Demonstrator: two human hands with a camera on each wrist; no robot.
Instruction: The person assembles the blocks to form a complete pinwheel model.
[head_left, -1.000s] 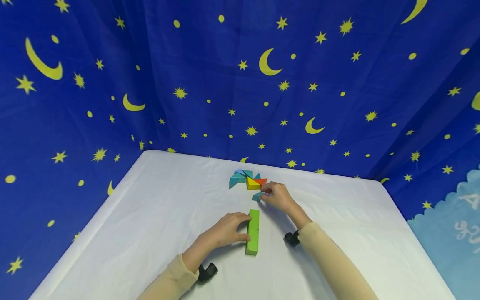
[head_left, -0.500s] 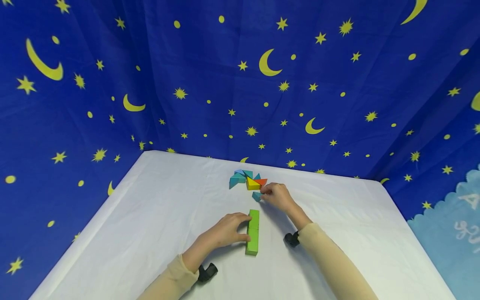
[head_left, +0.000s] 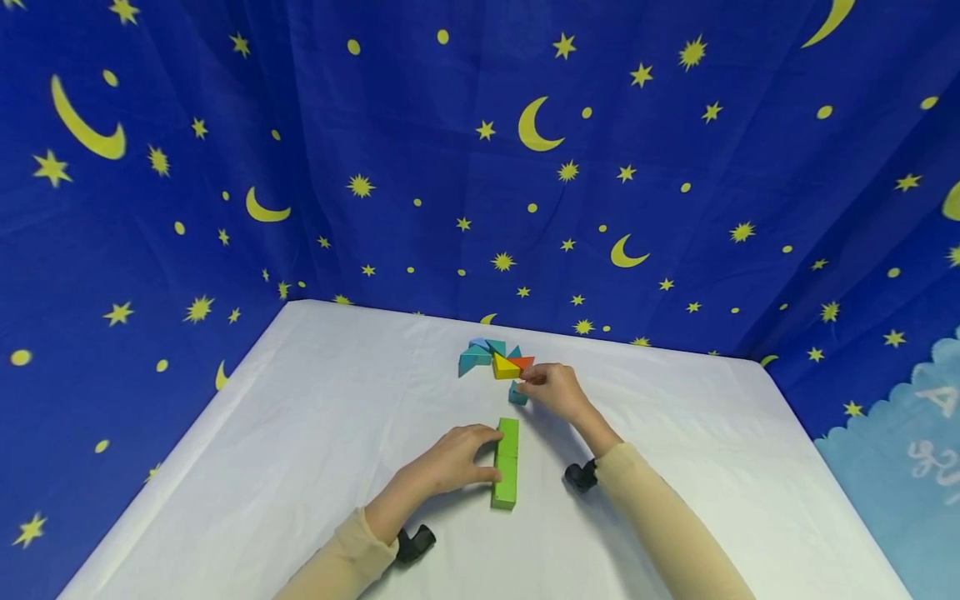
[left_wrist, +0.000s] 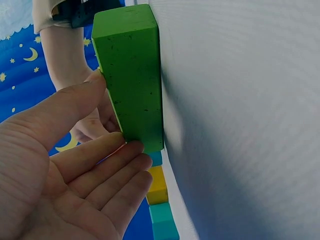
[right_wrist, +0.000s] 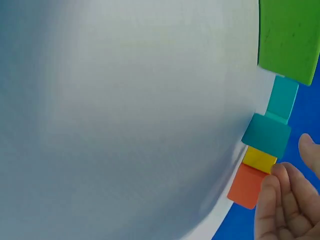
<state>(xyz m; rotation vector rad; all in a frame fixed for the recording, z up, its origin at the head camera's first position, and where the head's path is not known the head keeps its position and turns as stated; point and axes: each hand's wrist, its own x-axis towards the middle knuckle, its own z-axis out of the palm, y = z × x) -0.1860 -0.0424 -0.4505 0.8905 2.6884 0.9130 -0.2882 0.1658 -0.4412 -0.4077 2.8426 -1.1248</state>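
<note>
As left fingers (head_left: 480, 432) touch blocks (head_left: 507, 463) (green), "A" (head_left: 941, 402) shows.

Head view: bright, even; my right hand (head_left: 553, 390) casts a soft shadow on the white cloth (head_left: 337, 425). Left wrist view dimmer, broad shadow lower right. Right wrist view: left edge darkened, cloth edge bowed.

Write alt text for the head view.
A person's left hand touches two green blocks lying end to end on a white table, while the right hand is at a small teal block in front of a cluster of coloured blocks. A blue moon-and-star curtain hangs behind.
</note>
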